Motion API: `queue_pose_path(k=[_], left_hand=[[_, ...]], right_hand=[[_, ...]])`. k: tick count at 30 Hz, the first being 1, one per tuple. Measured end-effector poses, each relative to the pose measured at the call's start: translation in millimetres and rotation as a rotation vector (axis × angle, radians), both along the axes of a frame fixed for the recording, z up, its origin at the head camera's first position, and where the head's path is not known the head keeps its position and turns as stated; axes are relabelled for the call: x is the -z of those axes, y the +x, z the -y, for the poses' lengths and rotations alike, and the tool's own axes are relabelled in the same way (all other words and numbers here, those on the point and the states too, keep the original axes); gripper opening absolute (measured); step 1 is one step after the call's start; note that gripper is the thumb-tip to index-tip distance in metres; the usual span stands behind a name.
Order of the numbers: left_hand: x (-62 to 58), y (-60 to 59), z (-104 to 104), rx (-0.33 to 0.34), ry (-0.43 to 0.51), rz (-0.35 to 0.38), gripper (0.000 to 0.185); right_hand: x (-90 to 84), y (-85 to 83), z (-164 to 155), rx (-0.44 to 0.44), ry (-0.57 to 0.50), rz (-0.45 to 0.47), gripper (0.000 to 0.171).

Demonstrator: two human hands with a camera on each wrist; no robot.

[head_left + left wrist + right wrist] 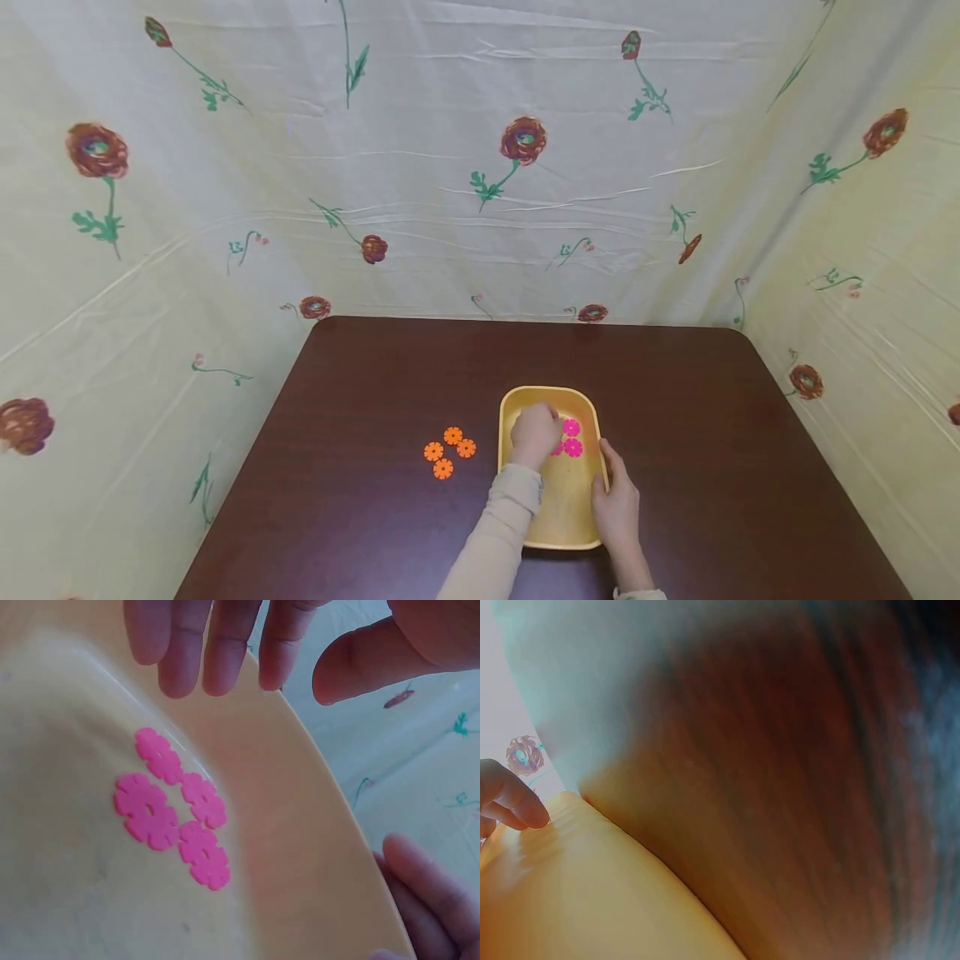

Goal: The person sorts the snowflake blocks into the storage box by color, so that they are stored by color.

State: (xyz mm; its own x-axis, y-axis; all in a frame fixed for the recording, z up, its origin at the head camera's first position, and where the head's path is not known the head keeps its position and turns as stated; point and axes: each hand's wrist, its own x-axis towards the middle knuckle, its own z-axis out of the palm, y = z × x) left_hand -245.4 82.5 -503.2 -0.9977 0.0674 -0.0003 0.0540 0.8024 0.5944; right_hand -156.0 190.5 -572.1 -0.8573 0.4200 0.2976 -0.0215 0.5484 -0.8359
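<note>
Left hand hovers inside the yellow tray, grip open: the left wrist view shows straight fingers spread above the pink discs, holding nothing. The discs lie flat in a tight cluster on the tray floor, at about 1 o'clock from the tray's centre. Right hand steadies the tray's 3 o'clock rim, fingers curled over the edge.

Judgement: to lift one disc cleanly, come down on an outer disc, pinch its edge, and keep the right hand holding so the tray doesn't slide.

The head view alone shows the orange discs on the worktop, at 9 o'clock from the tray. The left wrist view alone shows all four pink discs. The right wrist view is mostly blur: tray edge, fingertip.
</note>
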Motion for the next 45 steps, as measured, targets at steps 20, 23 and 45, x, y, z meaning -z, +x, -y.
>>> queue_pose_path(k=[20,23,45], left_hand=[[-4.7,-5.4,53.0,-0.004,0.065,-0.271,0.011],[-4.2,-8.2,70.8,-0.049,0.075,-0.260,0.010],[28.3,-19.6,121.7,-0.285,-0.051,-0.031,0.011]], right_hand=[[0.7,1.2,0.6,-0.006,-0.021,0.063,0.049],[0.0,0.9,0.7,-0.012,-0.024,0.076,0.049],[-2.0,0.9,-1.2,-0.020,-0.021,0.109,0.049]])
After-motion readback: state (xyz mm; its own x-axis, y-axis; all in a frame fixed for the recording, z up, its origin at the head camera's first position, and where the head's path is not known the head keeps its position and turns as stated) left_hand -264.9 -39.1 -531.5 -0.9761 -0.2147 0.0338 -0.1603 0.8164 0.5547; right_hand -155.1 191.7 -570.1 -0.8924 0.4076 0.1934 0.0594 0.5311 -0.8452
